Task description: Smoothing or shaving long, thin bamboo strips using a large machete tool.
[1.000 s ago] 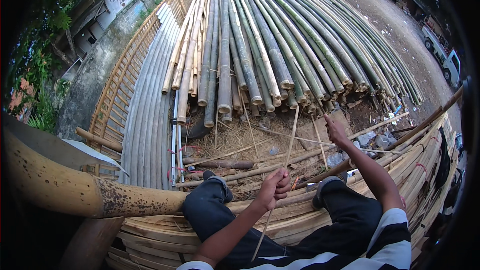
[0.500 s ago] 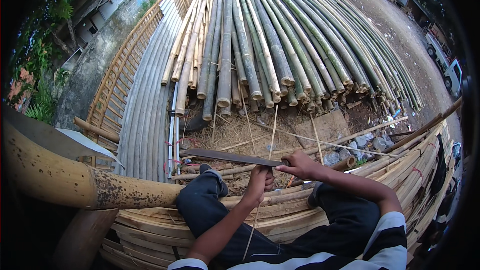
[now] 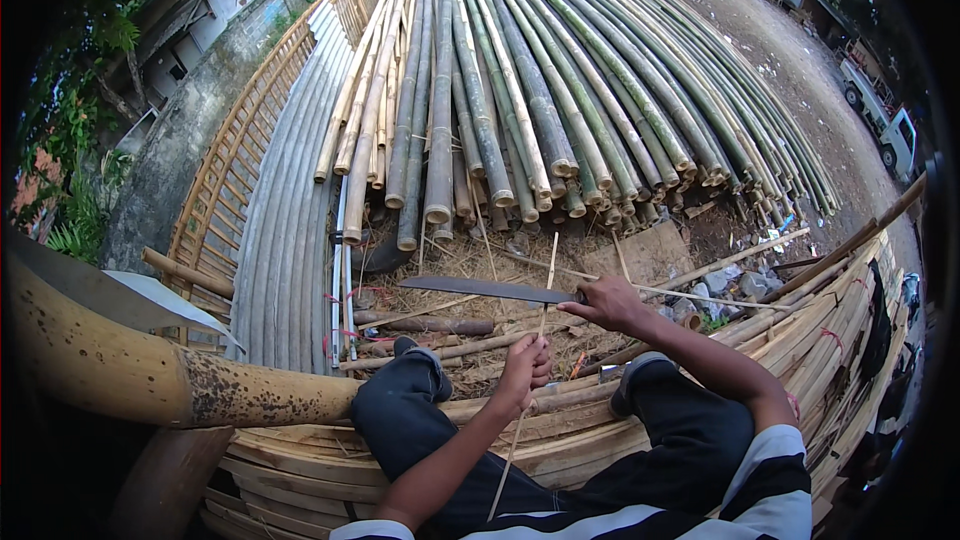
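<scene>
Left hand is curled into a fist around a thin bamboo strip, which slants from in front of the person's lap up past the knuckles to a free tip. Right hand, also closed, grips the handle end of a long, dark-bladed knife, its blade pointing left and lying nearly level across the strip, a little above the left fist; whether the edge touches the strip, I cannot tell. Both forearms reach forward over the dark trousers of the seated person, between whose knees the left fist sits. Beneath the legs spread split bamboo lengths, and a thick, speckled bamboo pole runs in from the left to one knee. Beyond the knife, loose straw and sticks cover the ground before a broad pile of long bamboo poles, with grey corrugated sheets alongside.
</scene>
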Motion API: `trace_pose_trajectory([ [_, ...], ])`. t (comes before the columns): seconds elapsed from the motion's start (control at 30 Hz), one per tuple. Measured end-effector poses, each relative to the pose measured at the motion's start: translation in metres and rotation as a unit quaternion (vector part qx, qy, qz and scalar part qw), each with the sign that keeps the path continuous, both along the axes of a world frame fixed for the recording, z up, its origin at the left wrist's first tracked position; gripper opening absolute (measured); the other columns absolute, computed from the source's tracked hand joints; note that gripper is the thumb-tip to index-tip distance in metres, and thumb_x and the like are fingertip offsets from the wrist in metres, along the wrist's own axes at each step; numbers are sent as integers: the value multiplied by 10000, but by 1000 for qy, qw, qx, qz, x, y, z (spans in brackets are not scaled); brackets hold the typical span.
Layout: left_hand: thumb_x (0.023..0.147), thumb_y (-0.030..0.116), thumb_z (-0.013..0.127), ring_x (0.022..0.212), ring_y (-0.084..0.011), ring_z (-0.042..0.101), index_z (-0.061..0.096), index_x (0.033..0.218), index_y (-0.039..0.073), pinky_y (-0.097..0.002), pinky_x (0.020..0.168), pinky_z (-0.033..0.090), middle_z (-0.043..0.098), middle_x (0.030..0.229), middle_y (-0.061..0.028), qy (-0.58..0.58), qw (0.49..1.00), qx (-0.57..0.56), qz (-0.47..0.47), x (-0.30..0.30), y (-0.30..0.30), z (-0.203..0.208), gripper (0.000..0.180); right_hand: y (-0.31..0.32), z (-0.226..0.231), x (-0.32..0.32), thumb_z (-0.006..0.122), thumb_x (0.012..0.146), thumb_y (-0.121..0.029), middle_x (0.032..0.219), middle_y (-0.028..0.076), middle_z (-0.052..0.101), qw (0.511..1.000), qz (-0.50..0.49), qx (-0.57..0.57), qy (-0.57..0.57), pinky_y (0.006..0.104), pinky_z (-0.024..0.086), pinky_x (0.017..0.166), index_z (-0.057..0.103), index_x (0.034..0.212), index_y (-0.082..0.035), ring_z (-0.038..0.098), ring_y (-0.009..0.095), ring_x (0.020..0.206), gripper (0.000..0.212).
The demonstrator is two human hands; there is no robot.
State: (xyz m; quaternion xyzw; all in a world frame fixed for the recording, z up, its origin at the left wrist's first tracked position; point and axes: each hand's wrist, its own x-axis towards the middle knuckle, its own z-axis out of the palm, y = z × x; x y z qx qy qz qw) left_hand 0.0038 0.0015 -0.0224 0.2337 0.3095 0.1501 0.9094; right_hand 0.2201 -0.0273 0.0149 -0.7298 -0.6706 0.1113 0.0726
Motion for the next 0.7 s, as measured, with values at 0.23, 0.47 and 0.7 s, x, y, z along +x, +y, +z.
trace_pose_trajectory([
  [0.23, 1007, 293, 360, 435, -26, 216, 401, 871, 110, -192, 367, 148, 257, 602, 67, 13, 1000, 3, -16, -6, -24, 12, 231, -6, -22, 31, 466, 798, -692, 550, 147, 562, 998, 3, 64, -9, 437, 417, 497, 618, 679, -71, 583, 332, 546, 650],
  [0.47, 1007, 313, 358, 415, -28, 202, 396, 862, 103, -184, 349, 154, 259, 583, 55, -69, 996, 12, -47, 1, 16, 20, 258, -15, -21, 144, 529, 803, -647, 499, 185, 517, 939, -327, 66, 81, 451, 424, 516, 533, 546, 33, 558, 331, 487, 726],
  [0.7, 982, 356, 428, 404, -25, 209, 445, 895, 83, -168, 359, 181, 283, 570, 50, -47, 997, -48, -24, 1, 26, -1, 287, -13, -19, 64, 615, 702, -203, 448, 72, 440, 886, -283, 50, 365, 351, 385, 437, 502, 584, 25, 475, 145, 417, 280],
])
